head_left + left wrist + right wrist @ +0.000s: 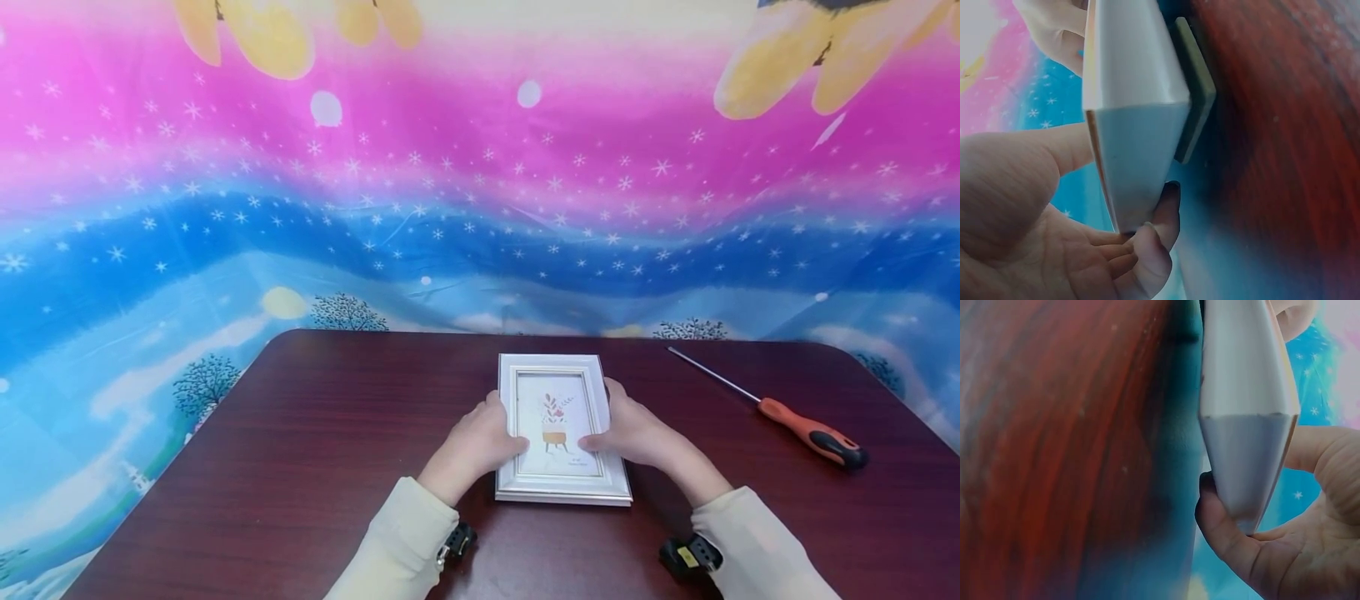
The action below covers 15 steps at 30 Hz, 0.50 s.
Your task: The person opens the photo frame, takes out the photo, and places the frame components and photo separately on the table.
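A white picture frame (551, 485) is held face up over the table, with a print of a potted plant (555, 433) behind its front. My left hand (482, 429) grips its left side, thumb on the front. On the opposite side my right hand (637, 427) holds it the same way. Both wrist views show fingers curled under the frame's thick edge, at its side (1138, 156) and at its other side (1247, 456). A dark flat piece (1196, 94), perhaps the stand, juts from the back in the left wrist view.
To the right lies a screwdriver (806, 429) with an orange and black handle, its shaft pointing to the back of the dark red wooden table (300, 467). A colourful snowflake-patterned cloth (450, 183) hangs behind the table's far edge.
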Each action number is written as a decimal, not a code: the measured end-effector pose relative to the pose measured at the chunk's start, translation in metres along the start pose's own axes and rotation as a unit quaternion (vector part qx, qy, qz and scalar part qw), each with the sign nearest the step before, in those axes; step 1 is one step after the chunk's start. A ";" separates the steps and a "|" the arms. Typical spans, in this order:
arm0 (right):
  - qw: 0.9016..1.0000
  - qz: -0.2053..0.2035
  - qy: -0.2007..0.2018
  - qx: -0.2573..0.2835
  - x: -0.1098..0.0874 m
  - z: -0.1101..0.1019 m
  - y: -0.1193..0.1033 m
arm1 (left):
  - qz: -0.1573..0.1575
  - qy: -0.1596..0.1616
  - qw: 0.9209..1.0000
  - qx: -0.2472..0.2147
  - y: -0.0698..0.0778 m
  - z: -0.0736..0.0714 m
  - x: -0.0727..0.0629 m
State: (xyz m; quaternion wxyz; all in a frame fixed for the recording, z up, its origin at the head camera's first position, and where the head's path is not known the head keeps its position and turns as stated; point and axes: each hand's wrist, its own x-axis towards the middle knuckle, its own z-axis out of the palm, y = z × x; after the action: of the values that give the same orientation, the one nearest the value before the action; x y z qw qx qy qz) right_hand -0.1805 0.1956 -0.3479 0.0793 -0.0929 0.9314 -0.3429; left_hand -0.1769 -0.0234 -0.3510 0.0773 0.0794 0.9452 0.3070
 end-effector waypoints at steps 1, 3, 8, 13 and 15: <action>1.000 -0.006 0.003 -0.001 0.000 0.000 0.000 | -0.001 0.001 1.000 0.002 0.000 0.000 0.000; 1.000 -0.016 0.009 -0.004 0.000 0.001 -0.001 | -0.002 0.004 1.000 0.007 0.001 0.000 0.000; 0.999 -0.029 0.024 -0.009 0.000 0.002 -0.002 | -0.003 0.006 1.000 0.015 0.001 0.002 0.000; 0.999 -0.031 0.023 -0.010 0.000 0.001 -0.002 | -0.004 0.006 1.000 0.019 0.000 0.002 0.001; 0.999 -0.033 0.022 -0.012 0.000 0.001 -0.002 | -0.003 0.010 1.000 0.023 0.000 0.002 0.001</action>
State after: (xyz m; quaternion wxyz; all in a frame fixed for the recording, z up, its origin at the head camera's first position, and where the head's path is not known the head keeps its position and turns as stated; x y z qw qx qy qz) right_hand -0.1800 0.1933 -0.3471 0.0458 -0.1171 0.9332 -0.3365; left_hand -0.1773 -0.0218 -0.3531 0.0666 0.0755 0.9529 0.2861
